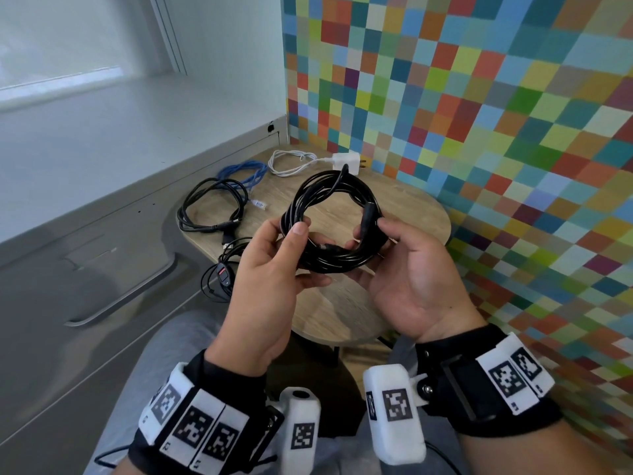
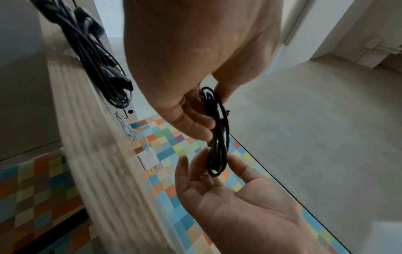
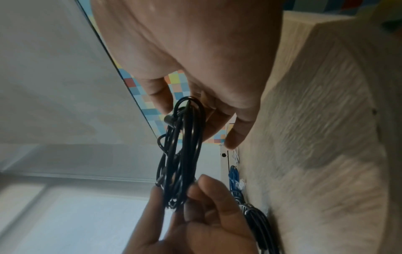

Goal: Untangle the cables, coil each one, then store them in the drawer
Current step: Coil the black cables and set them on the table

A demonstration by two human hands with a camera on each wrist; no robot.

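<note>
Item: black cable coil (image 1: 330,221), held above the desk (image 1: 346,310); left hand (image 1: 274,275) pinches its 8 o'clock edge, right hand (image 1: 407,269) cups the 3 o'clock side with curled fingers. Risk: the loose end (image 1: 342,174) at 12 o'clock is unsecured, so slackening either hold likely springs the loops open. Risk: dropped, it may re-tangle with the black cables (image 1: 212,209) at 9 o'clock.

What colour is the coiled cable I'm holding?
Black; the coiled cable shows best in the head view.

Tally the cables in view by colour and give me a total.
Black: 3 (the coil held in both hands, the loose loop on the table, the bundle with a red-marked switch at the table's near edge)
Blue: 1 (blue cable)
White: 1 (white cable with its charger plug)
Total: 5
</note>
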